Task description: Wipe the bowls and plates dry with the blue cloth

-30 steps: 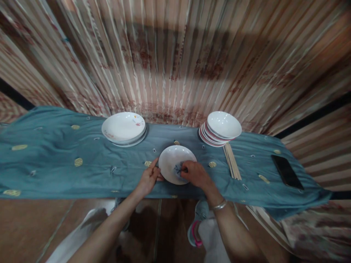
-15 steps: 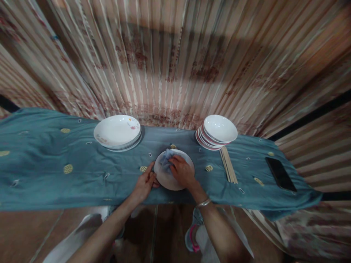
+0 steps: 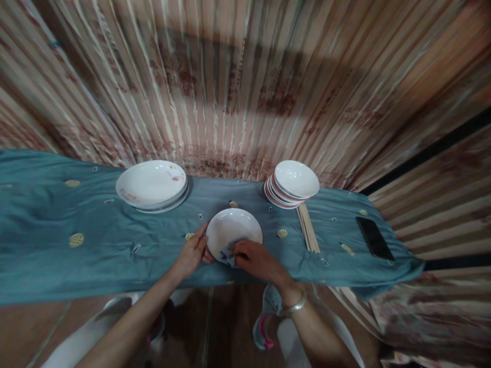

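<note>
A white bowl (image 3: 230,223) with a dark rim sits near the front middle of the cloth-covered table. My left hand (image 3: 194,249) grips its left edge, thumb at the rim and the other fingers partly hidden against the side. Bunched in my right hand (image 3: 256,259) is a grey-blue cloth (image 3: 229,252), pressed to the near inner side of the bowl. The right fingers are closed around the cloth, and a silver bracelet circles that wrist.
A stack of oval plates (image 3: 151,183) stands at the back left. Stacked bowls (image 3: 296,179) are at the back right, with several chopsticks (image 3: 307,228) beside them. A black phone (image 3: 374,237) lies near the right end of the teal tablecloth (image 3: 103,220). Curtains (image 3: 238,102) hang behind.
My right hand has brought the cloth from the far inner side of the bowl to the near side. My left hand stays at the bowl's left edge. The view has shifted slightly right.
</note>
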`<action>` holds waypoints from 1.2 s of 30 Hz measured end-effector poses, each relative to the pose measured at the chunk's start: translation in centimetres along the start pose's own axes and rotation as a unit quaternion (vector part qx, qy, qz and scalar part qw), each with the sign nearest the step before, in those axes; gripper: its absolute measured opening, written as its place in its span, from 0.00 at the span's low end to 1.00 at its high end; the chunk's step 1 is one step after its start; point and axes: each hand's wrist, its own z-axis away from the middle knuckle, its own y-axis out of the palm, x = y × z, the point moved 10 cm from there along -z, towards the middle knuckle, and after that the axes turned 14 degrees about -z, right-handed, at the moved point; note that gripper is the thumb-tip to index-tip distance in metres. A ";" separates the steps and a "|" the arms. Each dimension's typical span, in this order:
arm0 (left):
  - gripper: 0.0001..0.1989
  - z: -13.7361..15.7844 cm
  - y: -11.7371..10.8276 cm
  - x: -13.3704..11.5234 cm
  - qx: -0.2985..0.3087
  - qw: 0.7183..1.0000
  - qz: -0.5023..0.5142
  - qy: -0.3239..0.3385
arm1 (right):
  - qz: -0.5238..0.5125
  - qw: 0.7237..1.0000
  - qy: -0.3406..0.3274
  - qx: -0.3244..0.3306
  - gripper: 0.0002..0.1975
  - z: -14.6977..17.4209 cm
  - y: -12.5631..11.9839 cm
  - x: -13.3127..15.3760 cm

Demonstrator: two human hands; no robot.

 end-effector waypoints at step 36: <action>0.38 0.2 0.6 -1.0 -0.002 0.999 -0.011 0.034 | 0.136 0.979 0.024 -0.152 0.27 -6.1 -1.6 -1.1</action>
